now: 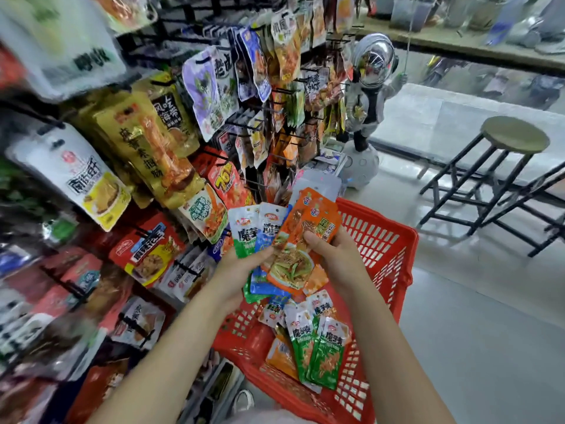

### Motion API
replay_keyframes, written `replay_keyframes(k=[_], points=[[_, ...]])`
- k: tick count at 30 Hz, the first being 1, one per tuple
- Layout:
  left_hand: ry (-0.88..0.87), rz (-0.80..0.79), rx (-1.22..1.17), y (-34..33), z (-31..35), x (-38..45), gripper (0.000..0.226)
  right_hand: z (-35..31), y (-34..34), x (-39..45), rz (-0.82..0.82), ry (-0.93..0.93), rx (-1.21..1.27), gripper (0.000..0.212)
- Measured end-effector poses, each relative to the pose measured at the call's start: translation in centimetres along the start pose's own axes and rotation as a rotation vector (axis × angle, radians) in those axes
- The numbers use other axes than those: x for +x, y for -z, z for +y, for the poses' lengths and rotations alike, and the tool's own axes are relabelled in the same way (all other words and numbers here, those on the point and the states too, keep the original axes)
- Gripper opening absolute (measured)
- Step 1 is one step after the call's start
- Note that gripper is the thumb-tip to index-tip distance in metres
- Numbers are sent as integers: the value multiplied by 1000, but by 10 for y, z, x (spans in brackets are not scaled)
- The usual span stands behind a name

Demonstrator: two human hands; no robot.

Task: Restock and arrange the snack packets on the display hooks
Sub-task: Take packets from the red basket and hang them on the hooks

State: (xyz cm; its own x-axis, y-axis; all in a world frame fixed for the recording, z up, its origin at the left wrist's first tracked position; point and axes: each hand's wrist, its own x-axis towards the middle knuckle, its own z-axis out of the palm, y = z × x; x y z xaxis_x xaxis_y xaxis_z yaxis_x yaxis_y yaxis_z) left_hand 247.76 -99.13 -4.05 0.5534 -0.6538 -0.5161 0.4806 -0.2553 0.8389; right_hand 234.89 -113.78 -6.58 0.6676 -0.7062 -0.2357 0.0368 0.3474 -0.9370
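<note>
Looks maybe halfway: the display hooks (244, 117) upper left are mostly loaded, but the left hand (241, 267) and right hand (333, 252) both grip a fan of snack packets (293, 237) mid-frame, with more in the red basket (385, 240) below.

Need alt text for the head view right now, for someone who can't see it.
Both hands, left hand and right hand, hold a fan of snack packets above a red basket with more packets, beside a rack of hanging snacks.
</note>
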Motion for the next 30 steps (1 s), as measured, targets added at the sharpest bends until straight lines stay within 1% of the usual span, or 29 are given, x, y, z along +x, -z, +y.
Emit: replay_keyframes(k=[1, 2, 4, 6, 8, 9, 12, 14, 15, 18, 20, 21, 23, 26, 28, 30], points=[[20, 31, -34, 4, -2, 0, 82, 3, -2, 1, -30, -22, 22, 37], [22, 34, -91, 5, -1, -6, 79, 6, -4, 3, -58, -46, 49, 38], [6, 41, -190, 8, -2, -15, 42, 11, -11, 4, -138, -100, 82, 48], [-12, 88, -238, 10, -3, -24, 26, 14, -21, 5, -267, -147, 45, 55], [-49, 161, -261, 16, -3, -31, 14, 17, -34, 3, -389, -173, -29, 52], [-48, 180, -288, 19, 0, -38, 17, 18, -42, 0, -446, -174, -62, 51], [-14, 190, -320, 30, 5, -56, 42, 19, -66, -11, -550, -165, -198, 56], [-29, 174, -336, 39, 9, -72, 47, 16, -81, -19, -578, -135, -255, 45], [-23, 192, -345, 43, 10, -79, 46, 14, -88, -23, -583, -120, -295, 40], [-73, 250, -381, 57, 16, -101, 28, 4, -111, -36, -587, -37, -345, 24], [-118, 336, -376, 64, 18, -110, 27, -1, -122, -43, -562, 60, -354, 29], [-149, 381, -377, 71, 16, -120, 28, -1, -130, -48, -555, 80, -345, 30], [-207, 390, -368, 75, 16, -131, 26, -8, -141, -55, -550, 113, -290, 29], [-310, 427, -289, 88, 25, -156, 39, -28, -171, -77, -558, 213, -287, 29], [-417, 458, -239, 96, 42, -176, 37, -48, -193, -96, -586, 267, -223, 33], [-568, 494, -178, 104, 67, -202, 33, -74, -216, -115, -629, 334, -163, 38]])
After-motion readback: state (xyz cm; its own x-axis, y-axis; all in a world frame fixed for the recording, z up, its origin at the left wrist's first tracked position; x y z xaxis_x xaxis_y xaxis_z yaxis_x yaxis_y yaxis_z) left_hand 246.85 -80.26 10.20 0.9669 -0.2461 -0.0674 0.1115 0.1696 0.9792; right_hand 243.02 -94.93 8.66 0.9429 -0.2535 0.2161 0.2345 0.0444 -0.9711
